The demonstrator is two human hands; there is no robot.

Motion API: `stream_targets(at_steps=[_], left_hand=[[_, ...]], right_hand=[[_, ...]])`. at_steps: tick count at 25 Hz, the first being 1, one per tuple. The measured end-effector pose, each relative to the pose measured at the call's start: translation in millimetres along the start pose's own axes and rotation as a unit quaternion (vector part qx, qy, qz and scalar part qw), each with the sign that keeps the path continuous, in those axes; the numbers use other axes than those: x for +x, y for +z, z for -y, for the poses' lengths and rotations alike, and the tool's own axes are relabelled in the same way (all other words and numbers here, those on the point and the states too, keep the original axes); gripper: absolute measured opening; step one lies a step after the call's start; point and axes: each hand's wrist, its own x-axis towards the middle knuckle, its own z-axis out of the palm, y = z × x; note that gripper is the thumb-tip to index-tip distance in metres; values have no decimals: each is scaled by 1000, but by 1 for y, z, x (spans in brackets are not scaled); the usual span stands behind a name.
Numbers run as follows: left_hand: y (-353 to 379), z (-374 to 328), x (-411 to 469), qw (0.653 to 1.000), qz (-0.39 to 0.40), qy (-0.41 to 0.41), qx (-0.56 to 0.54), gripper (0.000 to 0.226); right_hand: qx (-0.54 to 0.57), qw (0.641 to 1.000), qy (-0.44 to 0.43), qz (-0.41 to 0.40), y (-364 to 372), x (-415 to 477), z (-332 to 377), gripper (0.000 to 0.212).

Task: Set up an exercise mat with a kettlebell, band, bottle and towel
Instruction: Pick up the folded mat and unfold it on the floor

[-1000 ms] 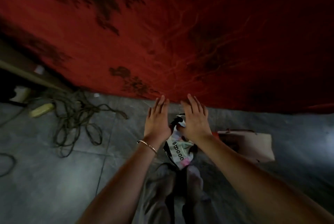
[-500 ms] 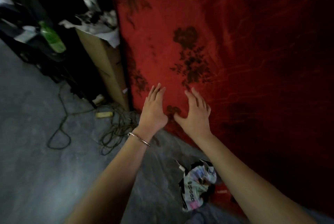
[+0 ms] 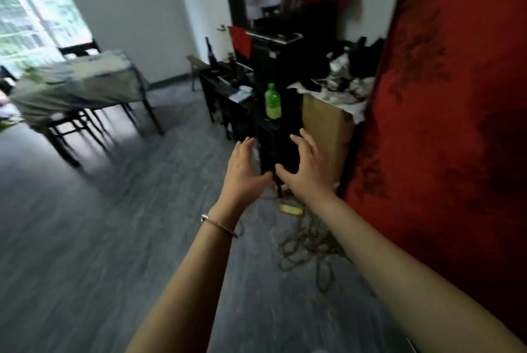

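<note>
A green plastic bottle (image 3: pixel 273 101) stands upright on a low black shelf unit (image 3: pixel 273 136) ahead of me. My left hand (image 3: pixel 242 170) and my right hand (image 3: pixel 309 168) are both raised in front of me, below the bottle, fingers spread and holding nothing. They are a short way apart from each other and do not touch the bottle. A bracelet sits on my left wrist. A large red patterned cloth surface (image 3: pixel 445 124) fills the right side of the view. No kettlebell, band or towel shows.
A cardboard box (image 3: pixel 328 127) with clutter on top stands between the shelf unit and the red cloth. Tangled cords (image 3: pixel 308 244) and a yellow object (image 3: pixel 291 209) lie on the grey floor. A cloth-covered table (image 3: pixel 79 87) with chairs is at the left, near a window.
The view has swung up from the floor and the red cloth to the room. The crumpled printed bag has left the view. Both hands stay empty and have lifted toward the shelf.
</note>
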Motion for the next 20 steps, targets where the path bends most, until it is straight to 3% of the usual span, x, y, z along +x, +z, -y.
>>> stream_targets(at_steps=[6,10,20], left_hand=[[-151,122,31,987,-142,-70,31,78],[-236,193,65,969,-205,-124,59,77],[-451,383,114,907,-341,-230,90,75]], right_hand=[[93,988,-114,45,145,75,133,69],[164,973,-156,46,237,130,215,75],[253,922,-250,152,464,210,437,67]])
